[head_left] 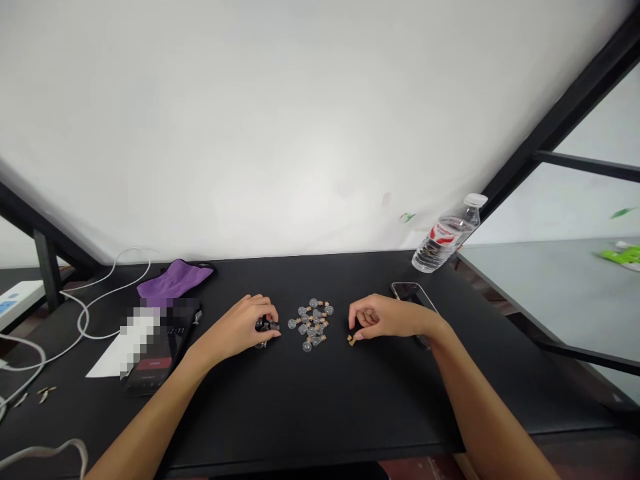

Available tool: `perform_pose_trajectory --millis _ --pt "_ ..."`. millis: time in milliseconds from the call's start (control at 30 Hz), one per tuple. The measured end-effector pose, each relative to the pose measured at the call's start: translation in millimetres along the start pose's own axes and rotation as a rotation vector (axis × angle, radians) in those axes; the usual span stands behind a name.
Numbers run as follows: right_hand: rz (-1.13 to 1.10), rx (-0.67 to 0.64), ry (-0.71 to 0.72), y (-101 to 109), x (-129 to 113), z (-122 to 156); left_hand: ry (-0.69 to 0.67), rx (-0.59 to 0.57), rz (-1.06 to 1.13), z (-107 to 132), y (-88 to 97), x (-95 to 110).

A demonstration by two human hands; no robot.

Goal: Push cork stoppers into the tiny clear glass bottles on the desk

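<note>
My left hand [250,321] curls its fingers and thumb around a cluster of small clear glass bottles [267,327] on the black table. Part of that cluster is hidden under the fingers. Between my hands lies a loose group of several tiny round glass bottles with cork stoppers [313,321]. To the right of this group, my right hand [376,316] is bent, its fingers closed inward. Small tan corks [351,340] show at its thumb tip, close to the tabletop.
A phone [415,293] lies beyond my right wrist, with a water bottle [443,237] behind it. On the left are a dark phone [157,360], white paper [107,363], a purple cloth [175,280] and white cables [85,320]. A white wall [300,133] borders the black table [300,413].
</note>
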State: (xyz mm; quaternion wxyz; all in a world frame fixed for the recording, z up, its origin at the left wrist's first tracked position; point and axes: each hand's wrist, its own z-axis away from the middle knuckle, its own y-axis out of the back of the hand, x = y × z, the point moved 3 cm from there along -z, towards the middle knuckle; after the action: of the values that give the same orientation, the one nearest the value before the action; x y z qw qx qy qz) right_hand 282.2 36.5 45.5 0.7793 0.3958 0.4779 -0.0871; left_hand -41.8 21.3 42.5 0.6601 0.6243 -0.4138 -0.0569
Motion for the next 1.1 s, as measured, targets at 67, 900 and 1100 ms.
perform_pose_trajectory --millis 67,900,1100 --pt "0.005 -0.034 -0.012 0 1 1 0.006 -0.004 0.003 -1 -1.4 -1" --pt "-0.276 0.521 0.379 -60 -35 -37 0.249 0.219 1.081 -11 -29.4 32" --pt "-0.289 0.515 0.387 -65 -36 -38 0.254 0.192 1.102 -11 -31.5 33"
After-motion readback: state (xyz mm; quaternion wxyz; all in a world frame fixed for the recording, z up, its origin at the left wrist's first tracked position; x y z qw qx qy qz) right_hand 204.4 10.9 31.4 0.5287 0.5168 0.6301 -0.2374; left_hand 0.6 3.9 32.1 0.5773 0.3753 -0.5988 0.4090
